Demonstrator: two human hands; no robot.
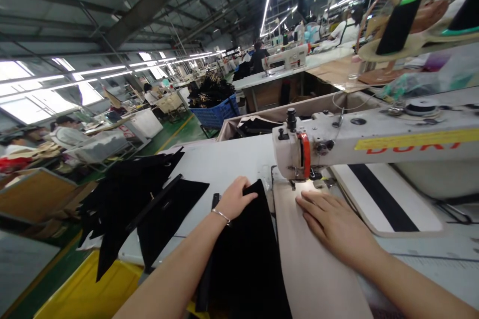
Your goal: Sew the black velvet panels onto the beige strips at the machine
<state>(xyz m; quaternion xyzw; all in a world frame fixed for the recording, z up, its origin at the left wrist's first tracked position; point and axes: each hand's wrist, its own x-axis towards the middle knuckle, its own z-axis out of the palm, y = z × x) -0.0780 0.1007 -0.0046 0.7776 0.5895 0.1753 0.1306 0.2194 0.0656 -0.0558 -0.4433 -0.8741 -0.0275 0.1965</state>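
Note:
My left hand (236, 199), with a bracelet at the wrist, grips the top end of a black fabric piece (247, 254); the thumb lies on top and some fingertips are hidden. My right hand (329, 222) lies flat with fingers stretched out on a long beige fabric strip (307, 259). The strip's far end is at the needle area of a white sewing machine (337, 132), just ahead of my right fingertips. The black piece lies along the strip's left side.
Further black fabric pieces (127, 199) hang over the table's left edge, above a yellow bin (93, 286). A beige panel with a black stripe (389, 199) lies right of the machine head. Behind stand a blue crate (215, 112) and a black thread cone (398, 25).

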